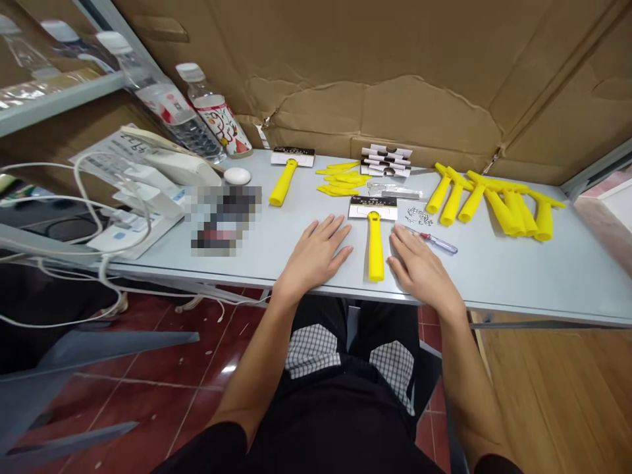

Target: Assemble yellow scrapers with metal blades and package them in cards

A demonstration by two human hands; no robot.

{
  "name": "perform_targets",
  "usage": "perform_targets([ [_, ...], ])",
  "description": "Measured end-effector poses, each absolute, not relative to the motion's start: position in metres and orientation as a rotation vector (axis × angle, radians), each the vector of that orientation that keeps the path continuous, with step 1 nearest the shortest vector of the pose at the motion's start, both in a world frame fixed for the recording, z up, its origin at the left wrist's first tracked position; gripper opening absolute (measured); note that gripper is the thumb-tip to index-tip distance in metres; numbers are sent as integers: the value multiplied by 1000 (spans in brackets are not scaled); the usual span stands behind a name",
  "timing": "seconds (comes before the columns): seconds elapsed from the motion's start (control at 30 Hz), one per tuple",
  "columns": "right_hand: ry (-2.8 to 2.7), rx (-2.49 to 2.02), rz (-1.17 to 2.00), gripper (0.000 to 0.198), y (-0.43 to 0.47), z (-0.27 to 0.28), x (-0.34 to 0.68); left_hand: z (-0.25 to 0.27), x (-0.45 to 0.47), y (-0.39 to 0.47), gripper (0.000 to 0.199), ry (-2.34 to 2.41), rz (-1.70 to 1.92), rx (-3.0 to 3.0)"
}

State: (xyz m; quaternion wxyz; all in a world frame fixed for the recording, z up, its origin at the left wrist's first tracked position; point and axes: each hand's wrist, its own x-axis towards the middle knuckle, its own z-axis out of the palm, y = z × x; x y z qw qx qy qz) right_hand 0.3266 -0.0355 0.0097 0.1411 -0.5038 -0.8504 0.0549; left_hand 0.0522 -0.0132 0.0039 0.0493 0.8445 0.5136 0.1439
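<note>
My left hand point(320, 251) lies flat on the grey table with its fingers spread, holding nothing. Flat on the other side is my right hand point(419, 264), also empty, its fingertips close to a small screwdriver point(439, 243) with a clear handle. Between the two hands rests a yellow-handled scraper point(376, 250), its blade end covered by a black and white card sleeve point(374, 207). Neither hand touches it. Beyond my right hand are a scatter of small screws point(419, 216) and some thin metal blades point(395, 191).
Another sleeved scraper point(284, 181) lies back left. Behind are flat yellow plastic pieces point(342, 179) and folded cards point(386, 160). Several yellow handles point(508, 204) line the right. Bottles point(220, 115), a white oval object point(237, 176), white cables point(101, 237) and a blurred patch occupy the left; cardboard point(395, 66) walls the back.
</note>
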Motion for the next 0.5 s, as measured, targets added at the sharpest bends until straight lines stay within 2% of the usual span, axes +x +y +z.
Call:
perform_targets([
  [0.5, -2412, -1387, 225, 63, -35, 6, 332, 3, 52, -14, 58, 1543, 452, 2580],
])
